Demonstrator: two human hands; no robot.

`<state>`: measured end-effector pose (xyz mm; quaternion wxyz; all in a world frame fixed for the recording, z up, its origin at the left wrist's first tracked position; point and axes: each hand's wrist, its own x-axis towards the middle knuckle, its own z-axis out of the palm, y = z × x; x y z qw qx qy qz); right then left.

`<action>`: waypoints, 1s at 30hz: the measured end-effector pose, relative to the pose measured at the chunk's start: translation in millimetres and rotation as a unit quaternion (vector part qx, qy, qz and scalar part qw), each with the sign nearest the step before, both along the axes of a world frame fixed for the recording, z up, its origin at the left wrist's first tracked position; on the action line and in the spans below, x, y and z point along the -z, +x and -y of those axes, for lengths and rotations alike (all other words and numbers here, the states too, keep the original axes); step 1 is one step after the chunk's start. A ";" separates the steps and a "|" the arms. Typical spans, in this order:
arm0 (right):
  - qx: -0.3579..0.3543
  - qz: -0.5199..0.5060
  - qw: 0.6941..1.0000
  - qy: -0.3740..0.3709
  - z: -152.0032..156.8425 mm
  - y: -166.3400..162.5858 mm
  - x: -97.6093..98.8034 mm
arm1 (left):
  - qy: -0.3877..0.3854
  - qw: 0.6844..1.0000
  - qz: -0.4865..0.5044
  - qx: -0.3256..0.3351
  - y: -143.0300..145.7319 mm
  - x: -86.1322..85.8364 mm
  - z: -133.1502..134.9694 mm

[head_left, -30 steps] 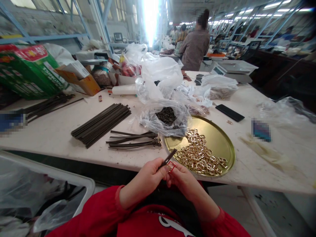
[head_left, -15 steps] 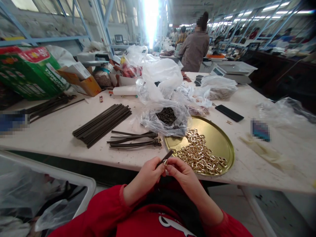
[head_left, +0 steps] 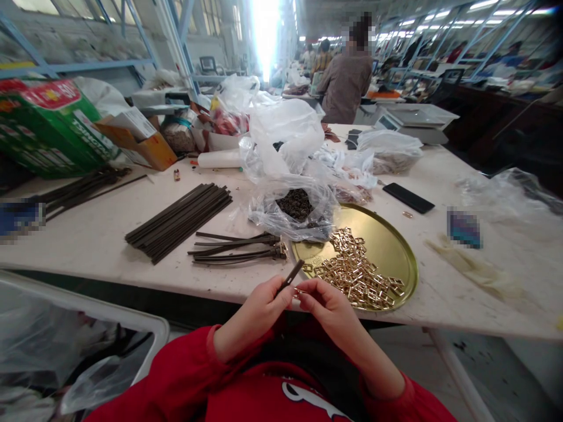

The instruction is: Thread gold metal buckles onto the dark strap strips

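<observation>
Near the table's front edge, my left hand (head_left: pixel 270 302) is closed on a dark brown strap (head_left: pixel 291 274), whose end sticks up past the fingers. My right hand (head_left: pixel 323 298) meets it, thumb and forefinger pinching a small gold buckle (head_left: pixel 297 292) mostly covered by the fingertips. Whether the strap passes through the buckle I cannot tell. Just beyond my right hand a round gold tray (head_left: pixel 398 252) carries a heap of gold buckles (head_left: pixel 358 275). Several straps with buckles at their ends (head_left: pixel 237 249) lie beyond my left hand, beside a neat stack of plain straps (head_left: pixel 180 220).
An open plastic bag of small dark pieces (head_left: pixel 295 205) touches the tray's far rim. A black phone (head_left: pixel 408 198) lies to the right. Farther off are a green box (head_left: pixel 53 129), plastic bags and a scale (head_left: pixel 409 123). A white bin (head_left: pixel 162 328) stands below left; a person (head_left: pixel 345 82) is beyond the table.
The strap in my left hand now points up more steeply and shows more of its length. The buckle has sunk lower between my fingertips. The view has shifted slightly.
</observation>
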<state>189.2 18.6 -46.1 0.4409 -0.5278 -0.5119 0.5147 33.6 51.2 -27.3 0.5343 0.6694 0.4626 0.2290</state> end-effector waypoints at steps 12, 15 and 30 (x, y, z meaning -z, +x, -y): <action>0.098 0.005 0.994 0.042 0.3 -9.0 10.9 | 0.040 0.997 -0.045 -0.039 -2.1 1.3 6.3; 0.083 0.008 0.994 0.064 1.0 -11.4 11.6 | 0.083 0.993 -0.063 -0.058 0.0 4.9 10.7; 0.111 -0.078 0.991 0.019 2.4 -19.3 15.0 | 0.089 0.992 -0.082 -0.024 6.1 5.6 18.0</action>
